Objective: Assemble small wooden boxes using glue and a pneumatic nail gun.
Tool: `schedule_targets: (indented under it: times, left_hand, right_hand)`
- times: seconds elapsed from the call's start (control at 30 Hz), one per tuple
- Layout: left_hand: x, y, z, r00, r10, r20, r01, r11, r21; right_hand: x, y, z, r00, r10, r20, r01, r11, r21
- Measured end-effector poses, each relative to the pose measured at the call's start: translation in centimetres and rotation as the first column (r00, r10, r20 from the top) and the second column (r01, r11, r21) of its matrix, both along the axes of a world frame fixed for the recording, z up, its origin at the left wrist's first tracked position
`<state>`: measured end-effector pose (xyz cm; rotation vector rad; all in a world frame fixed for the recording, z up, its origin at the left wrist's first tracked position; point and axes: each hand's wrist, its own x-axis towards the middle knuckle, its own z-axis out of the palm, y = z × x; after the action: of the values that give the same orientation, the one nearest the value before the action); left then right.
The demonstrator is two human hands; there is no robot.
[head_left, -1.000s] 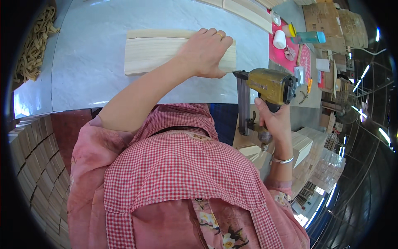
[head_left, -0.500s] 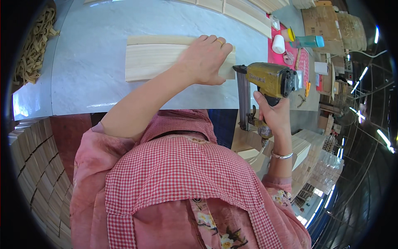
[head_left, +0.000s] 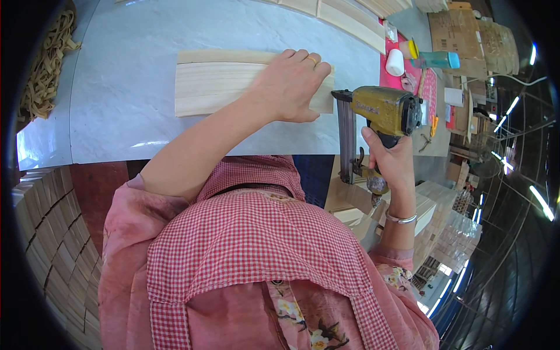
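Observation:
My left hand [head_left: 290, 86] lies flat on the right end of a pale wooden board assembly [head_left: 219, 81], pressing it onto the grey worktable [head_left: 116, 105]. My right hand [head_left: 389, 156] grips the handle of a yellow pneumatic nail gun [head_left: 379, 111]. The gun's nose sits at the board's right end, just beside my left fingers. Its dark magazine [head_left: 347, 143] hangs down toward me.
More pale wooden slats [head_left: 350, 20] lie along the table's far edge. A white bottle [head_left: 395, 62] and a teal bottle [head_left: 437, 59] stand on a red mat at right. Stacked wood pieces [head_left: 41, 233] sit lower left, tan strips [head_left: 44, 70] at far left.
The nail gun has moved left and up, from beside the table to the board's right end. My left hand stays pressed on the board.

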<state>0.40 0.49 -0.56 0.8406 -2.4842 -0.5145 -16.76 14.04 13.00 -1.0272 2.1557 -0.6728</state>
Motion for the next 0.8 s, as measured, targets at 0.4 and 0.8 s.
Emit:
schedule_targets:
  times: [0.4, 0.8]
  left_hand:
    - [-0.1, 0.1, -1.1, 0.994, 0.050, -0.099, -0.061, 0.992, -0.113]
    - [0.0, 0.0, 0.1, 0.995, 0.097, -0.006, -0.097, 0.993, -0.067]
  right_hand:
    - [-1.1, -2.4, 1.9, 0.994, 0.109, 0.004, -0.108, 0.987, 0.118]
    - [-2.6, -6.3, 1.2, 0.979, 0.178, -0.095, -0.169, 0.981, 0.097]
